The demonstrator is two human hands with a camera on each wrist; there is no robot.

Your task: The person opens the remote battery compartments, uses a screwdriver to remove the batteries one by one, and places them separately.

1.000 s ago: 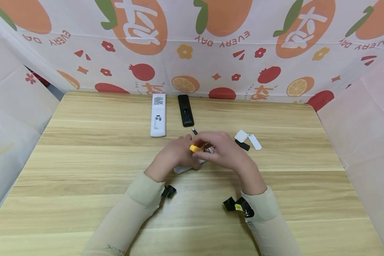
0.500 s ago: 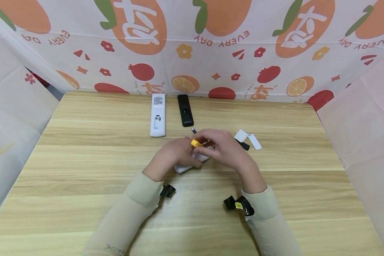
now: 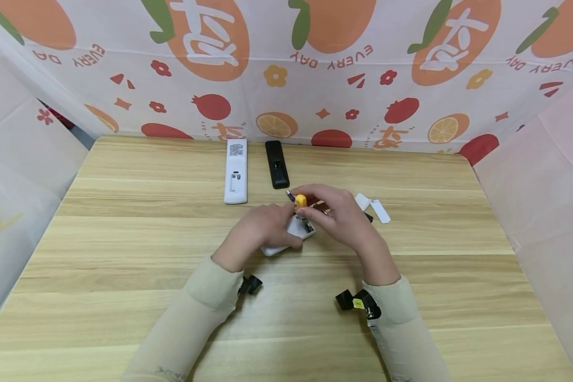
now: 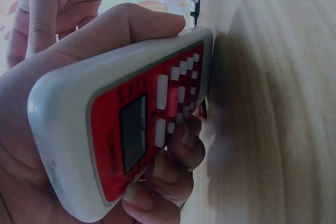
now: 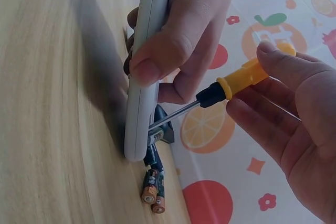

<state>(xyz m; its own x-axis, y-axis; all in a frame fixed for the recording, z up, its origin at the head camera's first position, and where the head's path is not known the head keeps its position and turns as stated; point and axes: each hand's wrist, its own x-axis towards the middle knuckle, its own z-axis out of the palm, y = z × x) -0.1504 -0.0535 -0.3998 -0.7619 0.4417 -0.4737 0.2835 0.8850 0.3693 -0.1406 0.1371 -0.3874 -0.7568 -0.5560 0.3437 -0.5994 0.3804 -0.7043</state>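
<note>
My left hand (image 3: 269, 225) grips a white remote control (image 3: 296, 229) tilted on edge close over the table, its back towards my right hand. In the left wrist view, the red front of the remote shows a dark screen and pale buttons, with fingertips curled over its edge. My right hand (image 3: 341, 216) holds a screwdriver (image 5: 244, 80) by its yellow handle. In the right wrist view, the metal shaft (image 5: 176, 116) slants down to the back of the remote, where the tip meets the battery compartment. Several batteries (image 5: 150, 186) lie on the table just beyond the remote.
At the back of the table (image 3: 124, 223) lie a long white remote (image 3: 236, 183) and a black remote (image 3: 277, 165), backs up. To the right of my hands are small white covers (image 3: 380, 211) and a black piece (image 3: 369, 217). A fruit-patterned cloth (image 3: 277, 95) hangs behind.
The screwdriver handle has swung from pointing left to nearly upright, and my right hand has shifted away from me. More of the remote's back now shows; my left hand has barely moved.
</note>
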